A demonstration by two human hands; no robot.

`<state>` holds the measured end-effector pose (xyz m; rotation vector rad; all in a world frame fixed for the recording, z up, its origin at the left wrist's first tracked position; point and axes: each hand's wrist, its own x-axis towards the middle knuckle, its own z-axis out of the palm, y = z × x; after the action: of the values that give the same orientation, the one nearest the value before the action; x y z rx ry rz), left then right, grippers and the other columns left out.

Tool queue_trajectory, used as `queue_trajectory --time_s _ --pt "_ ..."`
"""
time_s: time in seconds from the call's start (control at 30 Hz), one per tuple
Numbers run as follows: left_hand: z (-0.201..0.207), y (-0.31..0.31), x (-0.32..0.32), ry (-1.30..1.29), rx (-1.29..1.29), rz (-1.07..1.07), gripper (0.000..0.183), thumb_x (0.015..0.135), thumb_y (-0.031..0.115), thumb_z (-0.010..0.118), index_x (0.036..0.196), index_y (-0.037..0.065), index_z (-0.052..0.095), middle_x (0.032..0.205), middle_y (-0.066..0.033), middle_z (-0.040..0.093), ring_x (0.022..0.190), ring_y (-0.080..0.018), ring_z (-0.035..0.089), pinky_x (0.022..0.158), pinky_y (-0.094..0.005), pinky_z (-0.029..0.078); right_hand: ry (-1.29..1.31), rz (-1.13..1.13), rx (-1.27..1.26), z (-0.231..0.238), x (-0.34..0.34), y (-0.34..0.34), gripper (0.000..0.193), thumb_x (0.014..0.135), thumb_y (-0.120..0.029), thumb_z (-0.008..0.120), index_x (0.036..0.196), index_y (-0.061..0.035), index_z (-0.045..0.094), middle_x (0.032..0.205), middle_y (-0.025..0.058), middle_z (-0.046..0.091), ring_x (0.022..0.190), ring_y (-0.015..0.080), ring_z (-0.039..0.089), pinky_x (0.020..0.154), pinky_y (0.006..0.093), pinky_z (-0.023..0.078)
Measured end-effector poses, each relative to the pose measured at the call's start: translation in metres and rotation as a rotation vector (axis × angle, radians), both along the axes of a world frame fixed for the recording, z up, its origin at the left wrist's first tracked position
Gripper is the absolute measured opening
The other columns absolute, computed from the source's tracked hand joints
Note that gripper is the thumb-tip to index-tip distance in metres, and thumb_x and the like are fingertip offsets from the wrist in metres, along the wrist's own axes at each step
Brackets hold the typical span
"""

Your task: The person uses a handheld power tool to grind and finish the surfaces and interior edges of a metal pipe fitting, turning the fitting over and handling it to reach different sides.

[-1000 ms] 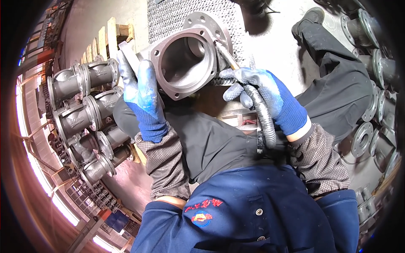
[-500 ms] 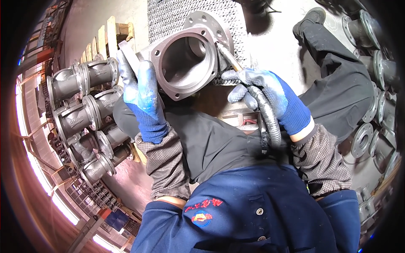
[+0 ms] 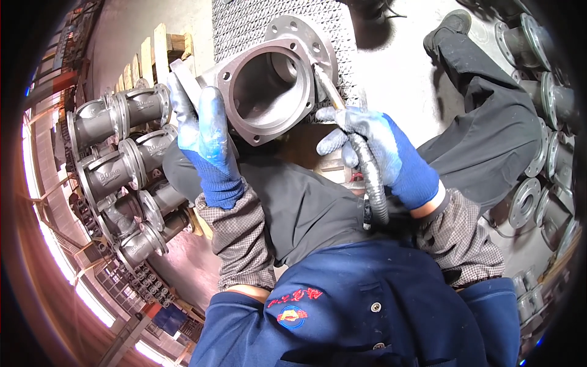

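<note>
A grey cast-metal valve body [image 3: 269, 85] with a square bolted flange and a round flange behind rests on my lap, its wide opening facing me. My left hand [image 3: 205, 131], in a blue coated glove, grips the body's left side. My right hand [image 3: 382, 153], also gloved, holds a slim pneumatic tool [image 3: 342, 116] with a ribbed grey hose [image 3: 373, 189] trailing down. The tool's tip touches the right rim of the square flange.
Several more grey flanged valve bodies [image 3: 116, 153] are stacked at my left, and others [image 3: 538, 153] lie along the right edge. A grid mat [image 3: 342, 37] covers the floor ahead. Wooden pallet slats [image 3: 159, 52] stand at the upper left.
The valve body and both hands have shifted very slightly; the tool tip stays at the flange's right rim.
</note>
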<state>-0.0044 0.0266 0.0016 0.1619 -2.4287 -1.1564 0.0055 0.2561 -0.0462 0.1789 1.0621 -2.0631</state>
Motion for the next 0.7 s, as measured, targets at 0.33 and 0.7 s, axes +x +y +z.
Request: queue_trajectory --time_s 0.33,0.7 --pt "0.003 0.012 -0.002 0.029 0.266 0.022 0.034 0.094 0.002 0.047 0.127 -0.004 0.047 0.139 -0.0215 0.041 0.122 -0.0268 0.047 0.095 -0.0302 0.041 -0.074 -0.107 -0.018 0.016 0.004 -0.009 0.039 0.094 -0.031 0.045 0.116 0.0005 0.052 0.084 0.0112 0.066 0.057 0.0092 0.055 0.042 0.0193 0.042" --pt "-0.001 0.002 -0.003 0.055 -0.266 0.012 0.024 0.088 -0.003 0.052 0.111 -0.001 0.056 0.135 -0.0244 0.045 0.103 -0.033 0.06 0.075 -0.0323 0.052 0.218 0.0 0.025 0.002 -0.016 -0.004 0.04 0.093 -0.028 0.046 0.118 0.0019 0.053 0.091 0.0151 0.066 0.057 0.0104 0.055 0.04 0.0227 0.045"
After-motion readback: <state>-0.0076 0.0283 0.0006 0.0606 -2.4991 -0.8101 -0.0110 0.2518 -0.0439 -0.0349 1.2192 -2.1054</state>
